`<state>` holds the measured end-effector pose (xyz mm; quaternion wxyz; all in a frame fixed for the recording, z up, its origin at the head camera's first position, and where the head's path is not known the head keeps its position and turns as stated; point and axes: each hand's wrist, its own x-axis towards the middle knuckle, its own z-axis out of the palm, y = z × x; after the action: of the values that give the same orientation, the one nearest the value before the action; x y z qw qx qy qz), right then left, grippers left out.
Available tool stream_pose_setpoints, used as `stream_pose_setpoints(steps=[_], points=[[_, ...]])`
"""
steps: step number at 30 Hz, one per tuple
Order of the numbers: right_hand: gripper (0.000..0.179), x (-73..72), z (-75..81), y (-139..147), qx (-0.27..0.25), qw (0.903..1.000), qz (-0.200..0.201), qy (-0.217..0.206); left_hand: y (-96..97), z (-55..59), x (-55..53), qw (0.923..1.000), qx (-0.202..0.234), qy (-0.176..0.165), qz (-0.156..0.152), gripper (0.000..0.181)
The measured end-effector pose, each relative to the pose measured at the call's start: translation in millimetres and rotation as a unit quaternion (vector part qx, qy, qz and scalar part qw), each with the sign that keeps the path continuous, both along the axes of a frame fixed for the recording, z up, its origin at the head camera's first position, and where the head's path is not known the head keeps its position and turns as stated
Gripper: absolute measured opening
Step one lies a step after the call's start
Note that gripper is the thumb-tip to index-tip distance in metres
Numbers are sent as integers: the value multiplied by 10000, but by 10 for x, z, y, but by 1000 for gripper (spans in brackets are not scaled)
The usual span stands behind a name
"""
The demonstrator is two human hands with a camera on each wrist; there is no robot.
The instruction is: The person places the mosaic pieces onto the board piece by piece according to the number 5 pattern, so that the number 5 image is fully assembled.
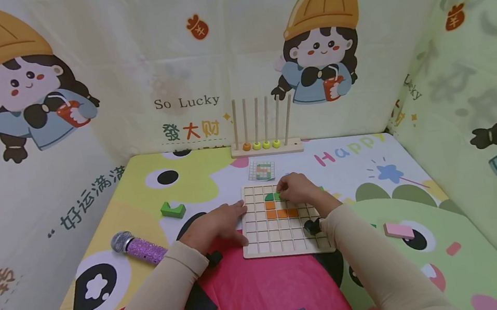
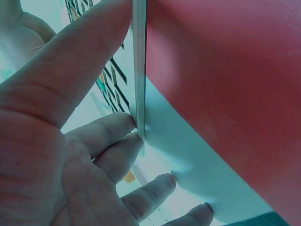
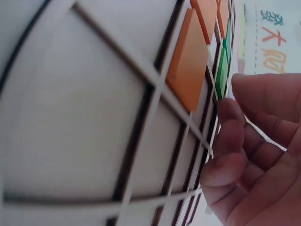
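Observation:
A wooden grid board (image 1: pixel 258 232) lies in front of me. My left hand (image 1: pixel 220 224) steadies its left side, thumb and fingertips against the edge (image 2: pixel 139 70) with fingers spread. Over the far rows, my right hand (image 1: pixel 300 188) pinches a light green tile (image 3: pixel 222 75) with bent fingers. Left of that tile sits a darker green tile (image 1: pixel 269 197). Below them are several orange tiles (image 1: pixel 270 205) in the grid squares, one of them large in the right wrist view as an orange tile (image 3: pixel 189 61). The right hand hides part of the far rows.
Behind the board lies a small pattern card (image 1: pixel 261 170), then a wooden peg stand (image 1: pixel 266 148) with beads. A green block (image 1: pixel 173 210) and a purple glitter microphone (image 1: pixel 145 249) are on the left. On the right is a pink block (image 1: pixel 399 230).

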<state>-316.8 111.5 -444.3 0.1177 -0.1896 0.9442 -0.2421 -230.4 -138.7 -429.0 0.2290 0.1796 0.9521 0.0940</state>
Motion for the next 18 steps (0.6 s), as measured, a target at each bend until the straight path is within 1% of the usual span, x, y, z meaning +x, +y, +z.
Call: stream_pose_setpoints(steps=[4, 7, 13, 18], points=[[18, 38, 35, 106, -342, 9993, -101, -104, -9, -5, -5, 10000, -5, 13, -38, 97], [20, 48, 37, 204, -497, 9984, -209, -164, -10, -18, -13, 10000, -43, 28, -79, 97], [26, 56, 37, 435, -571, 9974, -431, -107, -13, -32, -29, 10000, -84, 29, -24, 98], [29, 78, 65, 643, -622, 9962, -609, -69, 1, -16, -23, 10000, -80, -19, 31, 99]])
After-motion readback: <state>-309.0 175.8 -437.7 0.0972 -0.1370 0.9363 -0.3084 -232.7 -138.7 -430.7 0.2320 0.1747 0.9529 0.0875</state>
